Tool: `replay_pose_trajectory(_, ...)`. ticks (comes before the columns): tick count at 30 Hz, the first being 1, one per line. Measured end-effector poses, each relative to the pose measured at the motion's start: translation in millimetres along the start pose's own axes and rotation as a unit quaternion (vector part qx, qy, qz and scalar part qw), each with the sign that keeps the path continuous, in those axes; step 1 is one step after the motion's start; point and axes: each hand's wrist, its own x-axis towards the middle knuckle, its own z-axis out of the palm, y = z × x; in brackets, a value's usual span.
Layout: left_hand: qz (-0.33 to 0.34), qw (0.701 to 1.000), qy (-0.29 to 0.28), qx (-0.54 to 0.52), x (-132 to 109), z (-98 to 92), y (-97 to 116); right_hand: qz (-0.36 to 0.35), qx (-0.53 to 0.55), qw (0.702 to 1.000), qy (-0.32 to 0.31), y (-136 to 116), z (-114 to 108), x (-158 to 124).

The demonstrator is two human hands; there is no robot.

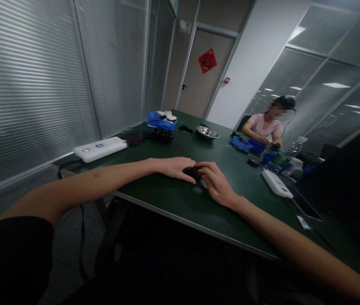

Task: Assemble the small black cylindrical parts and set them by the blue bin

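My left hand lies low over the green table, its thumb and fingers around a small dark rounded object. From the other side my right hand has its curled fingertips on the same object. What kind of object it is, I cannot make out, since the fingers cover much of it. Both hands are close together near the table's front edge.
The green table carries a white power bank at left, a blue basket, several black round parts and a metal bowl. At right are blue trays, a plastic bottle, another white device and a seated person.
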Motion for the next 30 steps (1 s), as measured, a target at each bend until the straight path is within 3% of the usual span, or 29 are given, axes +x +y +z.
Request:
replay_pose_trajectory(6,0.019,1.0,0.006,-0.013,-0.9,-0.7,1.3,0.008,-0.042,0.999,0.012,-2.2,-0.7,1.0)
replay_pose_trajectory(30,-0.001,1.0,-0.004,-0.005,-0.3,-1.3,2.0,-0.019,-0.016,1.0,-0.009,-0.6,-0.1,0.9)
